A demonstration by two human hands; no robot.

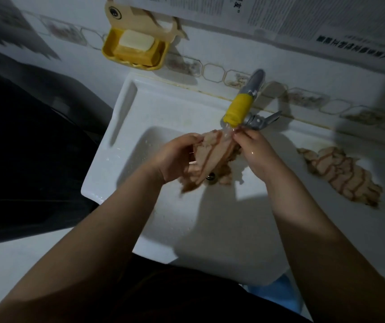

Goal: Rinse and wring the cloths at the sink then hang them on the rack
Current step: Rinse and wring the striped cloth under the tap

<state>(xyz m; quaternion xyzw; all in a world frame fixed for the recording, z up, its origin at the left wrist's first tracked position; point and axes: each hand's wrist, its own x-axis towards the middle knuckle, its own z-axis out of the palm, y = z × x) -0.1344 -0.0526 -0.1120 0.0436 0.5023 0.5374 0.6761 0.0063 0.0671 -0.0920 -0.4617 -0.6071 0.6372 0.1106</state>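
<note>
Hands at the sink (107, 159), both on one cloth (212, 152) under the tap (239, 109). Left hand (175, 157) curled round the cloth's left edge, fingers hidden behind the fabric. Right hand (254, 148) pinching the cloth's top corner just below the tap's yellow spout, thumb and fingertips together. Cloth beige with brownish stripes, stretched between the two hands above the basin, lower end hanging over the drain (210, 176). Water falling from the spout onto the cloth's top. Second cloth (342, 173), same pattern, lying crumpled on the sink's right ledge, well apart from the hands. Yellow soap dish (107, 52) fixed to the tiled wall above the sink's left corner, pale soap bar (135, 41) inside.
</note>
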